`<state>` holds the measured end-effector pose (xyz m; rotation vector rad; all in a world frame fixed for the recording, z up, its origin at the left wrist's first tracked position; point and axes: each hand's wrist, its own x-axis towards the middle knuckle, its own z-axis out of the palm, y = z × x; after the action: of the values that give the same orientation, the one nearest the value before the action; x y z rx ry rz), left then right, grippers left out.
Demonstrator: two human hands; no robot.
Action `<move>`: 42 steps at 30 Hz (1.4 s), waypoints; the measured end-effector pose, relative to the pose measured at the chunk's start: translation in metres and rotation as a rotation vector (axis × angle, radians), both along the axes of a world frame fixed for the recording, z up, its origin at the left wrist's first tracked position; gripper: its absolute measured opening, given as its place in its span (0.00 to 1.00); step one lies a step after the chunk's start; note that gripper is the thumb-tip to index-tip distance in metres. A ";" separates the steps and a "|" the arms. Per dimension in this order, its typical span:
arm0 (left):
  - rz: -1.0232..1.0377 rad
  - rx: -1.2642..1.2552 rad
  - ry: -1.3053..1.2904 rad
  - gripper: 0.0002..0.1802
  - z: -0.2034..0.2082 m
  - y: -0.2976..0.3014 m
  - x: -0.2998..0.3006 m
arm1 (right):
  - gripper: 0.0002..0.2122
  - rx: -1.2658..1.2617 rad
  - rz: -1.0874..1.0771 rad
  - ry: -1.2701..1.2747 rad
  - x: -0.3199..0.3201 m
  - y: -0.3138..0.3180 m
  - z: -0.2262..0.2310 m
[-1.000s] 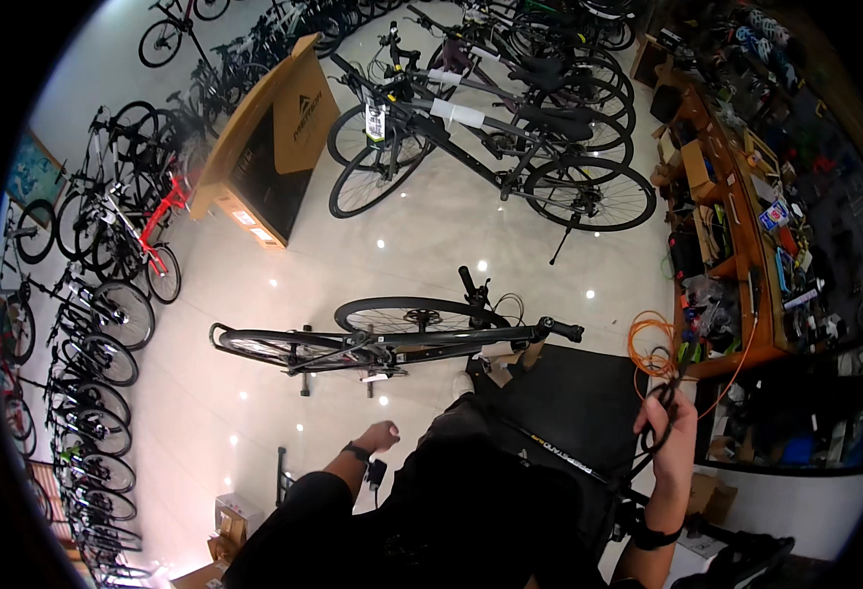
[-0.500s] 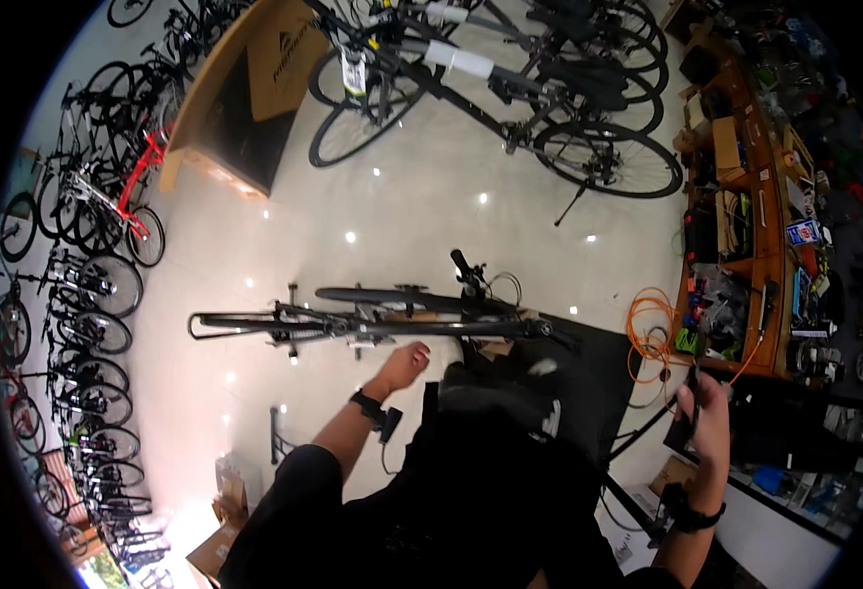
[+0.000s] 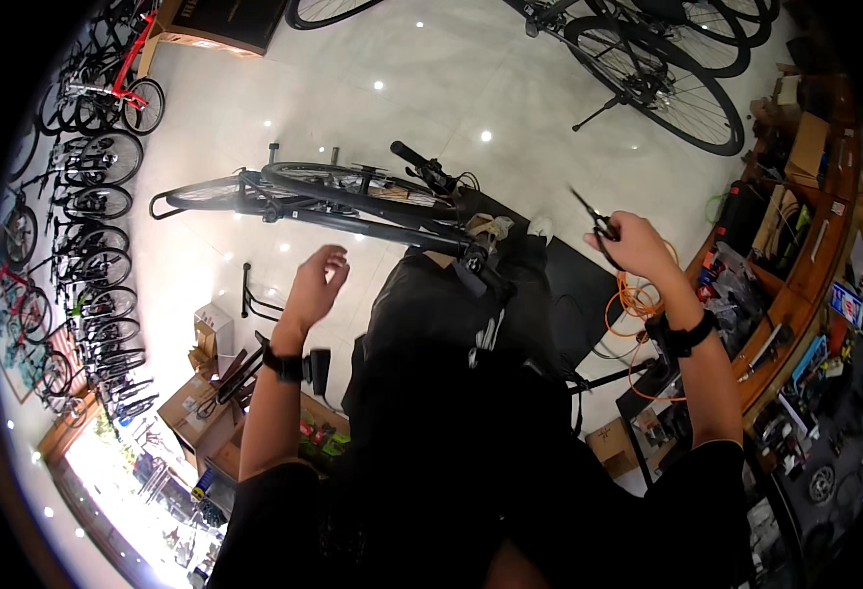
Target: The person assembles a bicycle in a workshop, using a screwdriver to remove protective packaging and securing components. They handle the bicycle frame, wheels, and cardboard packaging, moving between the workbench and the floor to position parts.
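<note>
A pair of scissors with black handles [image 3: 603, 228] is gripped in my right hand [image 3: 638, 247], its thin blades pointing up and away to the left. My left hand [image 3: 318, 287] is raised over the floor with loosely bent fingers apart, nothing in it. Just beyond my left hand a dark bicycle [image 3: 373, 228] lies across the view in front of my legs, frame and wheels seen from above. One black handlebar grip [image 3: 408, 152] sticks up at its far side. Neither hand touches the bicycle.
A dark mat [image 3: 585, 309] lies by my feet, with an orange hose [image 3: 633, 299] coiled at its right. Wooden shelves [image 3: 812, 265] full of tools and parts run along the right. Rows of bicycles [image 3: 107, 245] stand at the left. Cardboard boxes [image 3: 188, 412] sit at lower left.
My right hand has come from the bench at the right, forward and inward, with the scissors now plainly visible. My left hand has risen and its fingers have loosened. The view has shifted.
</note>
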<state>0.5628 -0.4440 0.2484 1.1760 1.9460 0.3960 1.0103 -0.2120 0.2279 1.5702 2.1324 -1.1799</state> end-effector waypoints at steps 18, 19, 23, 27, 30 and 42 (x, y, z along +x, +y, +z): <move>0.084 0.265 0.287 0.41 -0.194 0.127 0.015 | 0.23 -0.163 0.244 -0.309 -0.116 0.007 -0.235; 0.089 0.240 0.286 0.41 -0.199 0.133 0.016 | 0.23 -0.165 0.229 -0.296 -0.122 0.004 -0.238; -0.051 0.182 0.385 0.40 -0.219 0.156 0.019 | 0.22 -0.194 0.137 -0.264 -0.132 -0.006 -0.242; -0.027 0.013 0.363 0.26 -0.237 0.169 0.020 | 0.22 -0.213 0.082 -0.276 -0.124 -0.005 -0.245; -0.071 -0.149 0.374 0.19 -0.248 0.172 0.019 | 0.22 -0.208 0.084 -0.298 -0.113 0.001 -0.251; 0.049 -0.021 0.208 0.15 -0.197 0.110 0.035 | 0.28 -0.430 0.085 -0.136 -0.145 0.056 -0.320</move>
<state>0.5979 -0.3343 0.0515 1.1969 2.1560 0.2870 0.8650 -0.1559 -0.0922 1.3127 1.6981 -1.3488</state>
